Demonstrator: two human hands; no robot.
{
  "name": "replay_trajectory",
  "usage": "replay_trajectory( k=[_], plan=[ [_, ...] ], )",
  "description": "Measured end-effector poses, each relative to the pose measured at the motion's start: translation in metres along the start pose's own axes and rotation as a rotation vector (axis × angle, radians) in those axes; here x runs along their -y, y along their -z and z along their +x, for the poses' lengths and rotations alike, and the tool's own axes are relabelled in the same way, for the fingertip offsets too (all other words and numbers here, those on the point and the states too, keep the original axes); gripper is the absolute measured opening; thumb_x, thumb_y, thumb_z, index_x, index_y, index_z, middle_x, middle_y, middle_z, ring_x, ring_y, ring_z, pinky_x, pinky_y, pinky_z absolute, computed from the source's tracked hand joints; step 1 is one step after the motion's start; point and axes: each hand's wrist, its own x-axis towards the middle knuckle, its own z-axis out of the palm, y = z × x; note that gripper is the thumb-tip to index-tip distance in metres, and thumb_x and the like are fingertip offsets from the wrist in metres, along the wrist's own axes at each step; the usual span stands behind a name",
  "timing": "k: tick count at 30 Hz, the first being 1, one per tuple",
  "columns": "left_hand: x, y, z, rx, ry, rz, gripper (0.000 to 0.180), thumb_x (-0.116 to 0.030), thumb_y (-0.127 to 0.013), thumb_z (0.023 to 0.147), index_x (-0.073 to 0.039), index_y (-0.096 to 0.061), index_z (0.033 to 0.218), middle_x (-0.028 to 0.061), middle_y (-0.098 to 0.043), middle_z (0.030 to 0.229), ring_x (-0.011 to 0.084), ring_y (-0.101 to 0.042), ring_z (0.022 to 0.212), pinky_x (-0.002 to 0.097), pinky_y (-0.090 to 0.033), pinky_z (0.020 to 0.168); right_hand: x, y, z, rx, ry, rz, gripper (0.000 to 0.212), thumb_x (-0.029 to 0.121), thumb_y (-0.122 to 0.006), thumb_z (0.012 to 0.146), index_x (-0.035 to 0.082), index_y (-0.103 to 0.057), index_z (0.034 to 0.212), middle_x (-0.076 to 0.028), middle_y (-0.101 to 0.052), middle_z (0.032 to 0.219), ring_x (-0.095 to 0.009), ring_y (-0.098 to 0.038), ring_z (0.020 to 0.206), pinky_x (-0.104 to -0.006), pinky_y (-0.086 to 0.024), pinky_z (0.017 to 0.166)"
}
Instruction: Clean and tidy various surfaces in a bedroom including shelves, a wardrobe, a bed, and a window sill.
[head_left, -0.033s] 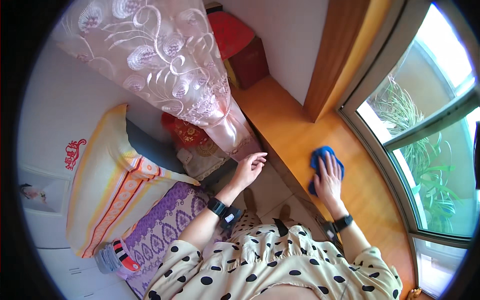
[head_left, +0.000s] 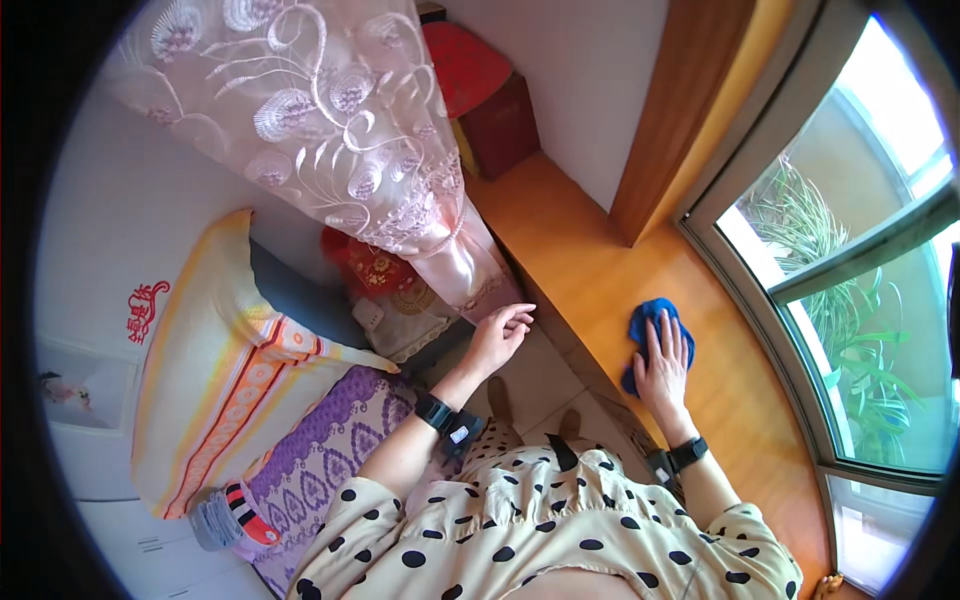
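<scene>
In the head view, a crumpled royal-blue cloth [head_left: 638,324] lies on the smooth orange-brown wooden counter [head_left: 735,345] beneath the right hand [head_left: 662,370], nearer the counter's inner edge than the silver-grey framed window [head_left: 790,390]. The cloth's folds show beyond the fingertips and along both sides of the palm. It is well apart from the left hand [head_left: 503,338], across the counter's edge.

The right hand is laid out flat, palm down on the cloth, its fingers extended and slightly spread, the thumb a little out to the left. The left hand hangs in the air over the pale tiled floor [head_left: 545,375], half open, with its fingers loosely bent and pointing toward the counter; it is near the lower end of the pink embroidered satin curtain [head_left: 350,130]. Each wrist wears a black band.

At the counter's far end stands a dark-red box with a bright-red top [head_left: 495,125]; its inside is hidden. At lower left, a clear plastic container [head_left: 212,522] sits beside the purple-and-white patterned cover [head_left: 335,425], next to a red-and-black object [head_left: 254,516]; what the container holds cannot be made out.
</scene>
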Motion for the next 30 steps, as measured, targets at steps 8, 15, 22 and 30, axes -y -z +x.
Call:
replay_trajectory(
  k=[8, 15, 22, 30],
  plan=[
    [0.039, 0.069, 0.058, 0.17, -0.055, -0.058, 0.071, 0.004, -0.059, 0.085, -0.017, -0.036, 0.148, 0.0109, -0.054, 0.132, 0.019, -0.061, 0.107, 0.0307, -0.055, 0.082, 0.086, -0.075, 0.155, -0.109, 0.108, 0.01, 0.058, 0.028, -0.06, 0.088, 0.0, -0.046, 0.138, -0.02, -0.029, 0.154, -0.041, -0.026, 0.142, -0.0502, -0.024, 0.115],
    [0.07, 0.124, 0.096, 0.206, -0.051, -0.101, 0.085, 0.005, -0.058, 0.085, -0.016, -0.015, 0.156, 0.0067, -0.031, 0.154, 0.0216, -0.05, 0.124, 0.0331, -0.051, 0.092, 0.147, -0.154, 0.339, -0.31, 0.118, -0.028, 0.054, 0.028, -0.054, 0.09, -0.002, -0.048, 0.135, -0.023, -0.032, 0.151, -0.042, -0.031, 0.138, -0.054, -0.031, 0.11],
    [0.066, 0.1, 0.108, -0.001, -0.105, -0.057, 0.081, 0.005, -0.059, 0.083, -0.01, -0.021, 0.152, 0.0105, -0.035, 0.151, 0.0238, -0.055, 0.119, 0.034, -0.055, 0.087, 0.119, -0.155, 0.313, -0.239, 0.218, -0.189, 0.049, 0.017, -0.054, 0.087, -0.001, -0.052, 0.132, -0.021, -0.04, 0.147, -0.039, -0.036, 0.137, -0.0477, -0.031, 0.112],
    [0.067, 0.102, 0.104, -0.085, -0.125, -0.006, 0.068, -0.007, -0.059, 0.092, -0.008, -0.023, 0.15, 0.0131, -0.041, 0.147, 0.023, -0.058, 0.114, 0.0336, -0.055, 0.084, 0.049, -0.043, 0.111, 0.098, 0.397, 0.037, 0.052, 0.003, -0.059, 0.077, 0.002, -0.057, 0.129, -0.014, -0.042, 0.148, -0.033, -0.033, 0.139, -0.041, -0.028, 0.116]
  ],
)
